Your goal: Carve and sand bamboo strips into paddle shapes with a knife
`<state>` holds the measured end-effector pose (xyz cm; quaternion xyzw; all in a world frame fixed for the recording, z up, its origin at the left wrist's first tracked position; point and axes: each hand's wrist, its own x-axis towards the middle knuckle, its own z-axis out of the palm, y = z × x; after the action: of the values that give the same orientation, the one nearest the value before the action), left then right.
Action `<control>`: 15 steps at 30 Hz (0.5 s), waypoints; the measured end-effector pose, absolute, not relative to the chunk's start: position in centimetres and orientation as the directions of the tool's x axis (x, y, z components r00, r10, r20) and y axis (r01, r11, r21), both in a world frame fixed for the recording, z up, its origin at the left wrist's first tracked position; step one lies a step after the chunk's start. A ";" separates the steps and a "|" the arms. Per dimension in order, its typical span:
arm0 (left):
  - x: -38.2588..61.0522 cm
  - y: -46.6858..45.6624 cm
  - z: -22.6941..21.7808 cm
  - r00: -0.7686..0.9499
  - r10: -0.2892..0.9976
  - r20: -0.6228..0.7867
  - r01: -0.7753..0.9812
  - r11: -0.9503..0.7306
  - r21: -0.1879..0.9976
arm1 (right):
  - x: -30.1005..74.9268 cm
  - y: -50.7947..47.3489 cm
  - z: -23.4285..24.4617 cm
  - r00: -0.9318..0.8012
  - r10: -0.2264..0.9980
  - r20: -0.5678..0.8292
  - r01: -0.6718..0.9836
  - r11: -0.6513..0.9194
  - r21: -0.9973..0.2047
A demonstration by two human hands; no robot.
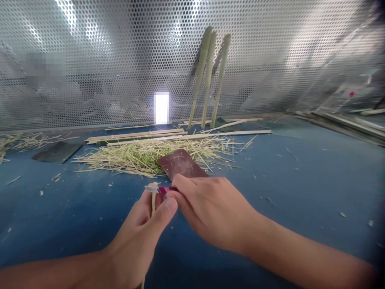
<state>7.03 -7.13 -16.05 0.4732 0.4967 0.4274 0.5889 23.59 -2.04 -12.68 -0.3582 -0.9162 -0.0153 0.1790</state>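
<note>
My left hand is closed around a thin pale strip, which looks like split bamboo. The strip stands nearly upright, and its lower end shows below the wrist. In my right hand is a small knife with a purple-red handle, its short blade pointing left. That blade lies across the strip near its top end, just above my left thumb. Beyond the knife, a dark reddish-brown sheet, perhaps sandpaper, leans on a heap of pale shavings.
Long split strips lie behind the shavings on the blue table. Three slender greenish carved pieces lean against the perforated metal panel. A dark sheet lies at left, and more strips at far right.
</note>
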 end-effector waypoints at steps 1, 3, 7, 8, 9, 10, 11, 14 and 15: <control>7.0 -7.2 -16.1 0.141 0.975 -0.174 -0.027 0.179 0.983 | 23.6 -2.0 -12.6 -0.689 0.649 0.324 0.658 0.747 -0.098; 7.1 -7.2 -16.1 0.127 0.979 -0.161 -0.016 0.164 0.986 | 23.7 -2.0 -12.6 -0.696 0.651 0.304 0.660 0.746 -0.086; 7.1 -7.2 -16.5 0.100 0.982 -0.159 -0.004 0.160 0.987 | 23.7 -2.0 -12.6 -0.690 0.666 0.283 0.680 0.731 -0.062; 7.1 -7.2 -16.6 0.097 0.981 -0.166 -0.001 0.167 0.986 | 23.7 -2.1 -12.5 -0.688 0.670 0.278 0.686 0.726 -0.054; 7.1 -7.2 -16.8 0.092 0.980 -0.174 0.003 0.174 0.985 | 23.8 -2.1 -12.5 -0.686 0.674 0.274 0.691 0.722 -0.046; 7.0 -7.2 -17.0 0.088 0.979 -0.182 0.009 0.182 0.983 | 23.7 -2.2 -12.4 -0.683 0.678 0.272 0.697 0.716 -0.038; 7.0 -7.2 -17.1 0.081 0.979 -0.189 0.016 0.188 0.982 | 23.7 -2.3 -12.4 -0.679 0.683 0.270 0.703 0.711 -0.030; 7.0 -7.1 -17.5 0.075 0.979 -0.191 0.033 0.189 0.981 | 23.6 -2.7 -12.2 -0.660 0.705 0.259 0.729 0.684 -0.007; 7.0 -7.0 -17.5 0.077 0.980 -0.185 0.032 0.183 0.983 | 23.5 -2.9 -12.2 -0.657 0.710 0.254 0.734 0.679 0.002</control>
<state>7.04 -7.02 -17.48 0.4774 0.5301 0.4251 0.5572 23.53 -2.85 -12.17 -0.3973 -0.9087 -0.0522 0.1172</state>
